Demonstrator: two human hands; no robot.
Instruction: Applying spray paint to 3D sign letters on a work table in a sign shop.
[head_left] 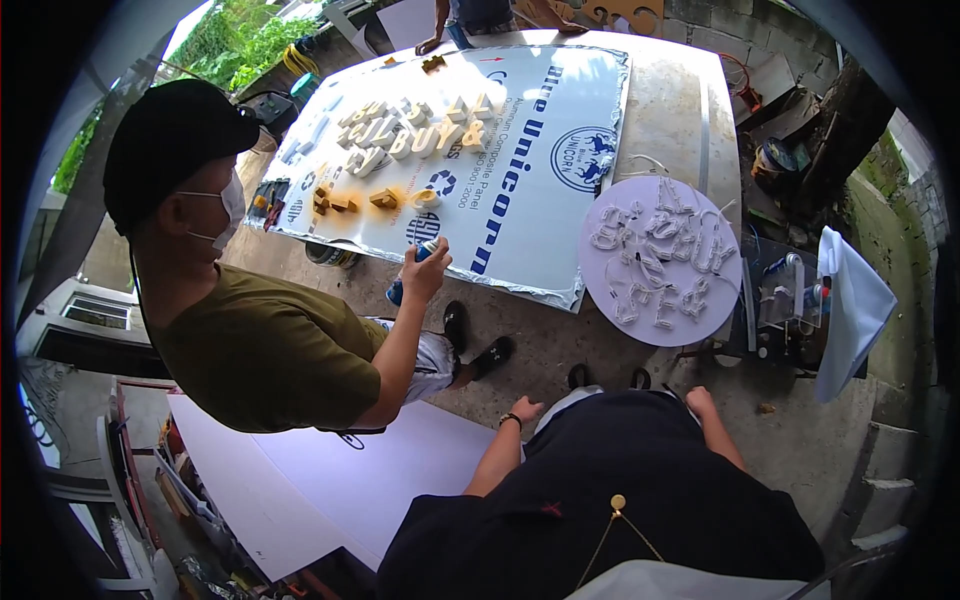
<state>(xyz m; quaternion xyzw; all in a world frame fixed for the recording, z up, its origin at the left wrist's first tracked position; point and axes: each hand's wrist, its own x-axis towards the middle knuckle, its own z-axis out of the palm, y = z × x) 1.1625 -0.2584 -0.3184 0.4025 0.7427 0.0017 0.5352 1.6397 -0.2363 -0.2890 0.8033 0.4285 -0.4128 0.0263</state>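
Note:
My left hand (pixel 527 408) hangs beside my left thigh, fingers curled, with nothing visible in it. My right hand (pixel 698 398) is by my right hip with curled fingers; what they hold, if anything, is hidden. In front of me a round white board (pixel 595 275) carries wire-laced outlined letters (pixel 685 250). Beside it a printed panel (pixel 540 245) on a light table (pixel 680 120) holds several pale raised letters (pixel 430 140) and small yellow-painted pieces (pixel 383 200) amid orange overspray. A masked co-worker (pixel 245 350) at my left holds a blue spray can (pixel 395 290) over the panel's near edge.
Another person (pixel 480 12) leans at the table's far side. A large white sheet (pixel 330 480) lies low at left. A clear rack with cans (pixel 785 305) and a hanging white cloth (pixel 850 310) stand at right. Buckets (pixel 775 160), scrap and a concrete step (pixel 890 440) line the right.

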